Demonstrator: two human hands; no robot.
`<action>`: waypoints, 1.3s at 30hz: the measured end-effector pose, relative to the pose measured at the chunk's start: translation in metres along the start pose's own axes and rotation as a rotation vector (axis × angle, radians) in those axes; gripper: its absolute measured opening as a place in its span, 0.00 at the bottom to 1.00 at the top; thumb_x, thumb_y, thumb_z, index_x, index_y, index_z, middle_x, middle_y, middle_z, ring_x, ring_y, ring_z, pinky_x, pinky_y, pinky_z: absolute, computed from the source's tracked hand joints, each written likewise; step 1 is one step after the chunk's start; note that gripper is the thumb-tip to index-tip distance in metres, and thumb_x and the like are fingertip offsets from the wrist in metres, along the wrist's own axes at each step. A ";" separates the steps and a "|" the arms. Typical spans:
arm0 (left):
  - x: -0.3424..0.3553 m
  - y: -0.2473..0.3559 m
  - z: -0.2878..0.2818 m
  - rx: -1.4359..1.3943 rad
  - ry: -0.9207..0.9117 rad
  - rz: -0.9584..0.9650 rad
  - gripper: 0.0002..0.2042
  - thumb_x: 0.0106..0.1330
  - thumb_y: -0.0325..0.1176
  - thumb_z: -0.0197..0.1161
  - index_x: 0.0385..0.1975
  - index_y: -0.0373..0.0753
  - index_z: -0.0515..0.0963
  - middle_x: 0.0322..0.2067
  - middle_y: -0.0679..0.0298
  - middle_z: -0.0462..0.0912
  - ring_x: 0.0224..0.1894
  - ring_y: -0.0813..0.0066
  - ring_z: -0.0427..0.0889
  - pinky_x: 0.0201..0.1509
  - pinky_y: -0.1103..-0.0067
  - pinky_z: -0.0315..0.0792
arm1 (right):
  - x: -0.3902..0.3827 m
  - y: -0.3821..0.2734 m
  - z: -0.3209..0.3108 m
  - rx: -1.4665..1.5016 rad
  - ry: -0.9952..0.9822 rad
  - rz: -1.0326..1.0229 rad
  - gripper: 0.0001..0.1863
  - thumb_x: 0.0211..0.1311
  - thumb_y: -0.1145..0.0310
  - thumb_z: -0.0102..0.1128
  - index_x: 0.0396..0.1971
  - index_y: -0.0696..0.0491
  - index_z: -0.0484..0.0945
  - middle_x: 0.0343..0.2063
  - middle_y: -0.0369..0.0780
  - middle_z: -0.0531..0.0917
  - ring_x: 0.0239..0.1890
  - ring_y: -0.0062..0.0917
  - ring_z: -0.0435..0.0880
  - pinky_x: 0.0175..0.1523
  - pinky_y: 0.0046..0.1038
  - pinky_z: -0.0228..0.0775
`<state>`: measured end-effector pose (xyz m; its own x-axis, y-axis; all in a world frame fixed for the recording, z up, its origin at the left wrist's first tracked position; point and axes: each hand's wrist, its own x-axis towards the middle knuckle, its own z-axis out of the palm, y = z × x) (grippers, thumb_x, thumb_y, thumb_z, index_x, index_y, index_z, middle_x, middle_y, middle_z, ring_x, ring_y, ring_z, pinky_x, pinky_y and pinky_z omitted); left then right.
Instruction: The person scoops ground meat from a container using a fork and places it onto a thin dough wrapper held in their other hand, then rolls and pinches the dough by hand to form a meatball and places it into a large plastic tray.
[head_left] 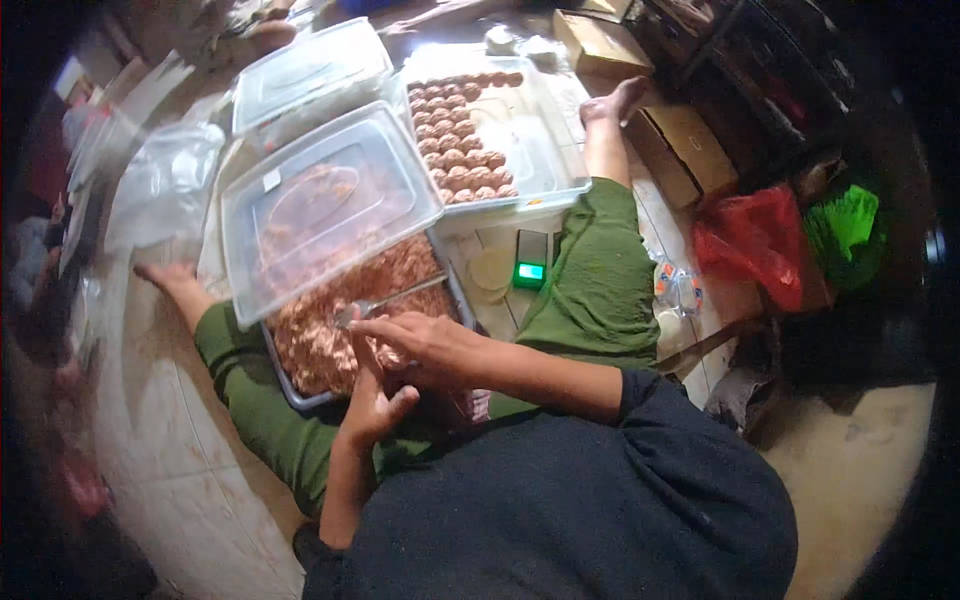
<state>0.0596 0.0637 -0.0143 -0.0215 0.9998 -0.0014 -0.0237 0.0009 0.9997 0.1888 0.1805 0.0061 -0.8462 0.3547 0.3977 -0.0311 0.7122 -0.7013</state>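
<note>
My left hand [372, 404] is over the near side of a grey tub, its thumb apart and its fingers pointing away from me. Across those fingers lies my right hand [428, 342], with its fingers together and their tips near the left fingertips. Anything small between them is hidden. A metal spoon [395, 292] rests over the coarse brown mixture [305, 340] in the tub [288, 385]; its bowl is by my fingertips, and contact is unclear. A translucent lid [330, 205] partly covers the tub's far side.
Beyond is a clear container [545, 150] with rows of brown balls [460, 150]. Another lidded container [312, 75] stands to its left. A small scale [531, 260] with a lit green display sits by my right leg. Cardboard boxes [685, 150] and a red bag [760, 240] are at right.
</note>
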 end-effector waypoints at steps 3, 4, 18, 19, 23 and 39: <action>0.015 0.023 -0.024 0.276 0.189 0.090 0.50 0.54 0.54 0.63 0.65 0.39 0.36 0.63 0.55 0.49 0.61 0.62 0.58 0.61 0.71 0.59 | 0.004 0.016 -0.042 0.301 0.001 0.210 0.37 0.49 0.74 0.63 0.61 0.49 0.58 0.36 0.43 0.80 0.35 0.32 0.81 0.40 0.32 0.75; 0.019 0.021 -0.035 0.307 0.332 0.107 0.46 0.54 0.52 0.64 0.64 0.36 0.42 0.61 0.56 0.54 0.59 0.62 0.62 0.59 0.72 0.62 | 0.002 0.048 -0.047 0.109 0.139 0.112 0.35 0.50 0.75 0.61 0.60 0.49 0.58 0.29 0.40 0.80 0.30 0.25 0.80 0.37 0.27 0.75; -0.046 -0.053 -0.249 0.075 1.533 0.215 0.18 0.64 0.33 0.55 0.51 0.34 0.61 0.46 0.54 0.72 0.46 0.66 0.73 0.48 0.73 0.67 | 0.077 0.349 -0.200 -0.440 0.548 0.607 0.48 0.31 0.63 0.76 0.56 0.52 0.57 0.40 0.46 0.77 0.41 0.39 0.79 0.46 0.35 0.71; -0.039 -0.052 -0.248 0.075 1.526 0.215 0.18 0.64 0.33 0.55 0.51 0.34 0.61 0.46 0.54 0.72 0.46 0.66 0.73 0.48 0.73 0.67 | 0.082 0.359 -0.195 -0.442 0.552 0.611 0.48 0.31 0.63 0.76 0.56 0.52 0.57 0.40 0.46 0.77 0.41 0.39 0.79 0.46 0.35 0.71; -0.029 -0.051 -0.247 0.099 1.512 0.157 0.18 0.65 0.34 0.53 0.51 0.35 0.61 0.45 0.54 0.74 0.48 0.67 0.74 0.48 0.73 0.67 | 0.097 0.399 -0.176 -0.510 0.596 0.654 0.51 0.28 0.63 0.78 0.55 0.52 0.53 0.39 0.47 0.76 0.43 0.41 0.78 0.46 0.37 0.71; -0.042 -0.061 -0.259 0.010 1.450 0.129 0.18 0.65 0.35 0.53 0.51 0.33 0.62 0.48 0.49 0.71 0.51 0.61 0.73 0.50 0.71 0.67 | 0.096 0.378 -0.172 -0.402 0.574 0.610 0.41 0.42 0.71 0.68 0.56 0.51 0.52 0.33 0.41 0.78 0.36 0.29 0.79 0.40 0.30 0.73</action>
<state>-0.1965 0.0157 -0.0817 -0.9931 0.0936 0.0704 0.0630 -0.0794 0.9949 0.1870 0.5879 -0.1194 -0.2597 0.9059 0.3344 0.6101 0.4223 -0.6704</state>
